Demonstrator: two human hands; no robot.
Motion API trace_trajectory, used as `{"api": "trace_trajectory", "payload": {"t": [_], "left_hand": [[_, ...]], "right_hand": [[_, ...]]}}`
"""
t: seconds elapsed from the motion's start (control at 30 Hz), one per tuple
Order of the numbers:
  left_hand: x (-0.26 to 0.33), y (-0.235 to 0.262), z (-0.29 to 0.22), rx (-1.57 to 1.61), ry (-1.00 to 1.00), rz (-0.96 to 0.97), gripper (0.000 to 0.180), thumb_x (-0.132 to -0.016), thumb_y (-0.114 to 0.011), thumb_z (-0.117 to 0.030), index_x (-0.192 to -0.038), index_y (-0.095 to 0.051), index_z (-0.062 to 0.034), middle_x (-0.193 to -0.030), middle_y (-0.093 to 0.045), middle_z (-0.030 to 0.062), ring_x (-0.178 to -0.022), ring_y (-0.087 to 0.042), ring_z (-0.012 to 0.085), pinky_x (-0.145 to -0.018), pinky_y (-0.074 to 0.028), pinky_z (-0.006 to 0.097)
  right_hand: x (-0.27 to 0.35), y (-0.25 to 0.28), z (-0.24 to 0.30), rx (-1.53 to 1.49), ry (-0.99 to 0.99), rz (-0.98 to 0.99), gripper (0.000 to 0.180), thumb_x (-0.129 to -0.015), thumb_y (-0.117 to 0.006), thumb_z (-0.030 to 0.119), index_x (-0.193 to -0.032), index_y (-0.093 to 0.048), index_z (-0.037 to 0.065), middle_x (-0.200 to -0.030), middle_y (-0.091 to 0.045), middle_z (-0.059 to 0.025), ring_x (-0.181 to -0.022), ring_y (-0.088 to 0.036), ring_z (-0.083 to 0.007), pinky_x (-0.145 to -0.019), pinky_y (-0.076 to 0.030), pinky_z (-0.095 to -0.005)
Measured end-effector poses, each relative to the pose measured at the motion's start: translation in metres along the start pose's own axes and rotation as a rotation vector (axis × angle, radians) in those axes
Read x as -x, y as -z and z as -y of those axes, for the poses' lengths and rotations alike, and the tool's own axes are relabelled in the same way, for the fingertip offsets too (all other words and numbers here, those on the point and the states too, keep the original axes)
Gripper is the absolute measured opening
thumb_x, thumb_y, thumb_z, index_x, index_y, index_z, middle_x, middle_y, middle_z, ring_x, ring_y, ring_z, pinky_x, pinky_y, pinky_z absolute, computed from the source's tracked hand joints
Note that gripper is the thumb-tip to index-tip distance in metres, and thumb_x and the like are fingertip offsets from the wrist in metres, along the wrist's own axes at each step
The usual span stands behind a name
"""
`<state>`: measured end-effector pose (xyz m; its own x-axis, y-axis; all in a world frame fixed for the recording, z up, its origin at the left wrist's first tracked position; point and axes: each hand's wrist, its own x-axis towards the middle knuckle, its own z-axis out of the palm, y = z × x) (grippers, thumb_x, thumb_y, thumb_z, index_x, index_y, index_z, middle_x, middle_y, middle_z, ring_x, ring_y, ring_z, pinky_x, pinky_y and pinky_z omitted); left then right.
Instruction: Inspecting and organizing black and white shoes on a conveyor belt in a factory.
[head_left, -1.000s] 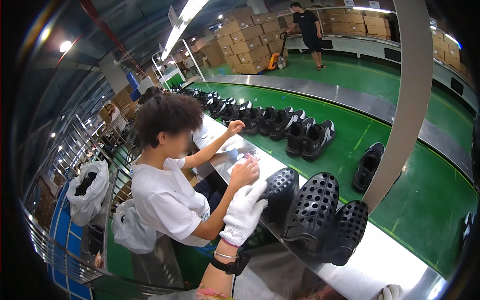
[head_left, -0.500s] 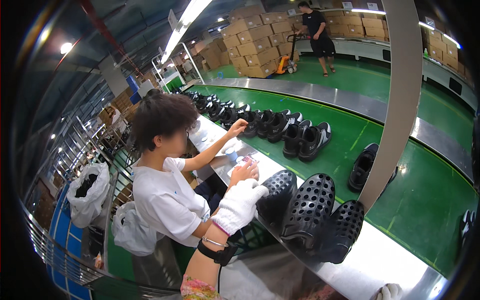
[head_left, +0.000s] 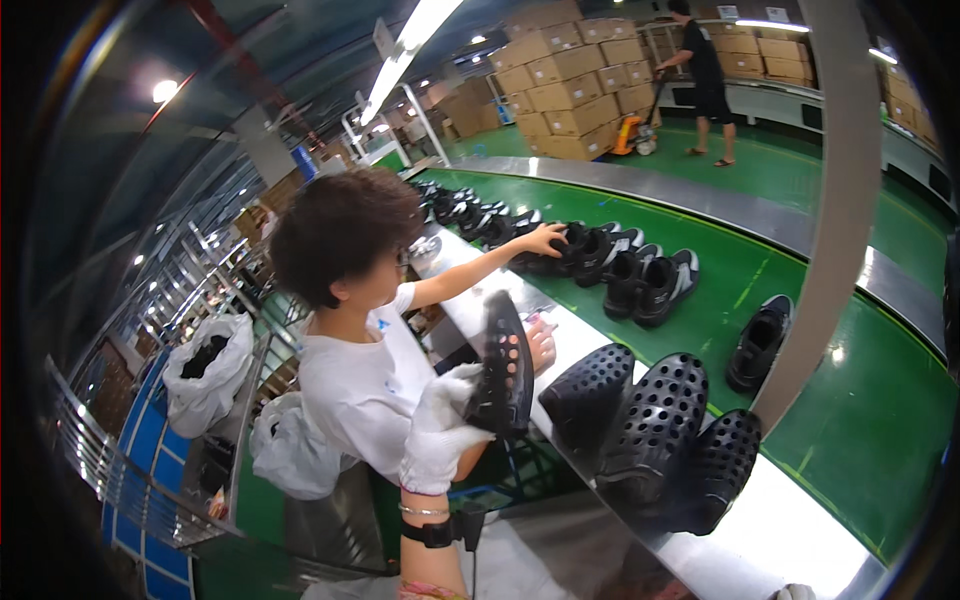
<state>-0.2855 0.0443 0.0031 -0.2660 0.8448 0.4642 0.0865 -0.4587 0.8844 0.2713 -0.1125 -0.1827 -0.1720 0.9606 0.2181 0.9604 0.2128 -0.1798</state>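
Note:
My left hand (head_left: 440, 428), in a white knit glove, is closed on a black perforated shoe-shaped piece (head_left: 505, 372) and holds it upright above the left side of the metal ledge. Blur softens the piece's upper end. To its right, three similar pieces stand side by side on the ledge: a left one (head_left: 590, 385), a larger middle one (head_left: 660, 415) and a right one (head_left: 720, 470). Only a gloved tip of my right hand (head_left: 797, 592) shows at the lower edge; its fingers are mostly out of sight.
A co-worker in a white shirt (head_left: 350, 380) sits close at left, one arm stretched over a row of black shoes (head_left: 650, 285) on the green belt (head_left: 840, 410). A grey post (head_left: 840, 200) rises at right. Behind, a person (head_left: 708, 80) handles a pallet jack beside stacked cartons (head_left: 570, 90).
My left hand has lifted a perforated shoe-shaped piece off the left end of the group and drawn it back. The co-worker's arm reaches further over the shoes. The whole view has shifted.

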Motion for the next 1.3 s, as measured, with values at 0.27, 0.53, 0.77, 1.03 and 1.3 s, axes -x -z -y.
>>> {"api": "trace_trajectory", "payload": {"t": [0.27, 0.53, 0.77, 1.03, 1.3], "left_hand": [[0.132, 0.013, 0.033, 1.233, 0.497, -0.4, 0.06, -0.104, -0.052, -0.038, -0.153, -0.037, -0.0063, -0.154, -0.04, 0.0211, -0.138, -0.044, 0.0421, -0.09, -0.063, 0.048], [0.208, 0.007, 0.056, 0.469, 0.527, -0.628, 0.02, -0.092, -0.06, -0.001, -0.11, -0.056, -0.0072, -0.118, -0.062, 0.0079, -0.105, -0.063, 0.0214, -0.086, -0.056, 0.03], [0.254, 0.04, 0.079, 1.101, 0.586, -0.532, 0.044, -0.105, -0.051, -0.039, -0.133, -0.06, -0.0057, -0.134, -0.063, 0.0114, -0.125, -0.057, 0.0285, -0.11, -0.046, 0.048], [0.239, 0.017, 0.063, 1.0, 0.634, -0.729, 0.035, -0.105, -0.049, -0.023, -0.138, -0.053, -0.0136, -0.133, -0.06, 0.0104, -0.113, -0.063, 0.0218, -0.061, -0.063, 0.028], [0.226, -0.001, -0.011, 0.588, 0.426, 0.094, 0.027, -0.093, -0.067, -0.012, -0.116, -0.062, 0.0026, -0.127, -0.062, 0.0275, -0.119, -0.062, 0.0404, -0.098, -0.053, 0.052]], "right_hand": [[-0.004, 0.019, 0.003, 0.018, -0.029, 0.007, 0.029, -0.094, -0.066, 0.018, -0.122, -0.069, 0.007, -0.116, -0.071, -0.017, -0.107, -0.067, -0.0363, -0.096, -0.052, -0.0482], [0.026, -0.013, -0.04, 0.122, 0.032, 0.107, 0.031, -0.098, -0.062, 0.021, -0.124, -0.067, 0.006, -0.118, -0.07, -0.0177, -0.109, -0.066, -0.0349, -0.098, -0.052, -0.0454], [0.047, -0.043, -0.066, 0.121, -0.006, 0.15, 0.034, -0.104, -0.053, 0.025, -0.128, -0.065, 0.004, -0.119, -0.068, -0.0194, -0.109, -0.065, -0.0316, -0.097, -0.053, -0.0394], [0.032, -0.019, -0.047, 0.082, -0.09, 0.195, 0.034, -0.105, -0.051, 0.021, -0.133, -0.062, 0.005, -0.124, -0.066, -0.0197, -0.112, -0.064, -0.0318, -0.098, -0.053, -0.0382], [0.033, -0.034, -0.05, 0.233, 0.02, 0.235, 0.046, -0.1, -0.055, 0.01, -0.145, -0.048, 0.005, -0.133, -0.061, -0.0191, -0.116, -0.063, -0.0354, -0.099, -0.053, -0.0414]]}}
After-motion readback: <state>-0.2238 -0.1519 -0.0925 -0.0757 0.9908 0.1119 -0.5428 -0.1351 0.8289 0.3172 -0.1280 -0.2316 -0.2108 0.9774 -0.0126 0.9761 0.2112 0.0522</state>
